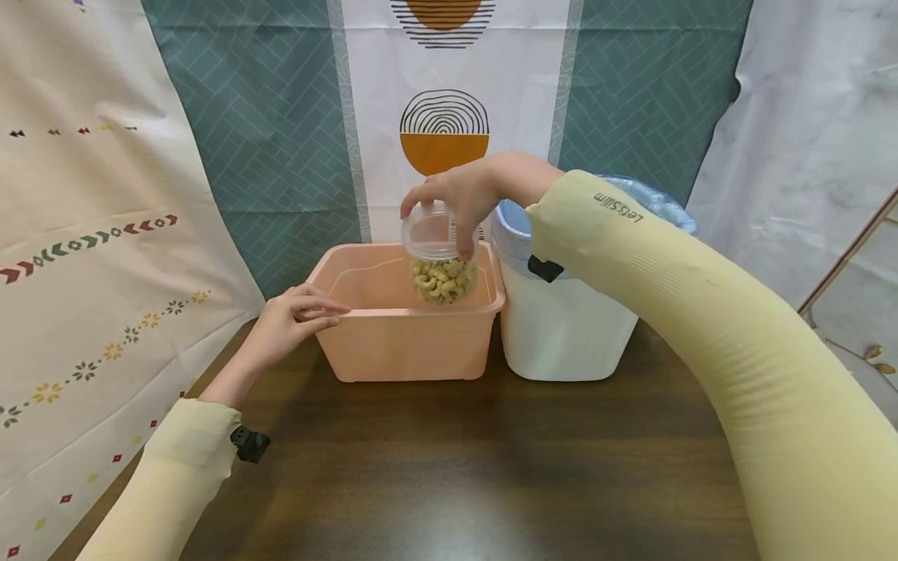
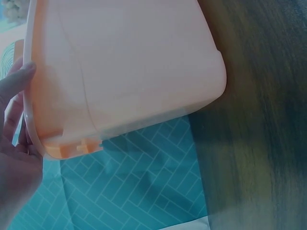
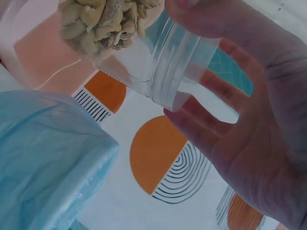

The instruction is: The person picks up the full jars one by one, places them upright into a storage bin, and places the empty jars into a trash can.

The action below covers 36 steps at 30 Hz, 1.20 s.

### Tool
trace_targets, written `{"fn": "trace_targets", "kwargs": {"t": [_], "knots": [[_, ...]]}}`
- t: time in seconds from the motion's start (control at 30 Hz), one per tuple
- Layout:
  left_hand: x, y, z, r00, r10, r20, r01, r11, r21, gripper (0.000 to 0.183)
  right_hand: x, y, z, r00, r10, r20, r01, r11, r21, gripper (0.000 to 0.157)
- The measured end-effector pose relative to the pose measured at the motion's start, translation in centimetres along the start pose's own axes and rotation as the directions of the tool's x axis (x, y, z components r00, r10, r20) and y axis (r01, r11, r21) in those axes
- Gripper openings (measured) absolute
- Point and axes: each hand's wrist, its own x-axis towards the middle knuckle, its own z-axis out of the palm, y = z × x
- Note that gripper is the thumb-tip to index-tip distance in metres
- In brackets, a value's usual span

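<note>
My right hand (image 1: 471,195) holds a clear plastic jar (image 1: 443,282) of cashews from above, fingers and thumb around its transparent lid. The jar hangs upright over the opening of a peach plastic tub (image 1: 410,347), overlapping its inside in the head view. Seen from the right wrist, cashews (image 3: 103,21) fill the lower part of the jar, with room under the lid. At the tub's front left corner, my left hand (image 1: 289,318) pinches the rim. From the left wrist, the thumb (image 2: 21,76) lies on the rim's outer side and the other fingers go behind it.
Right beside the tub stands a white bin (image 1: 564,331) lined with a blue plastic bag (image 1: 515,218). Both sit on a dark wooden table (image 1: 449,460). Patterned cloths (image 1: 263,148) hang behind and along the left and right sides.
</note>
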Motion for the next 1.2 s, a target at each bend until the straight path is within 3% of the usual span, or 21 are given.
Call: {"fn": "trace_targets", "kwargs": {"t": [0.27,0.6,1.2], "knots": [[0.0,0.0,0.0,1.000,0.012,0.002,-0.012,1.000,-0.005,0.021,1.2,0.8,0.8,0.998,0.065,0.017,-0.065,0.998,0.026,0.093],[-0.1,0.1,-0.1,1.000,0.004,0.001,-0.004,1.000,0.011,0.020,3.2,1.4,3.1,1.000,0.004,0.015,-0.004,0.999,-0.040,0.095],[0.0,-0.1,0.0,1.000,-0.010,-0.004,0.010,1.000,0.018,0.020,5.1,1.1,5.4,0.999,0.023,0.024,-0.022,0.999,-0.025,0.099]]}}
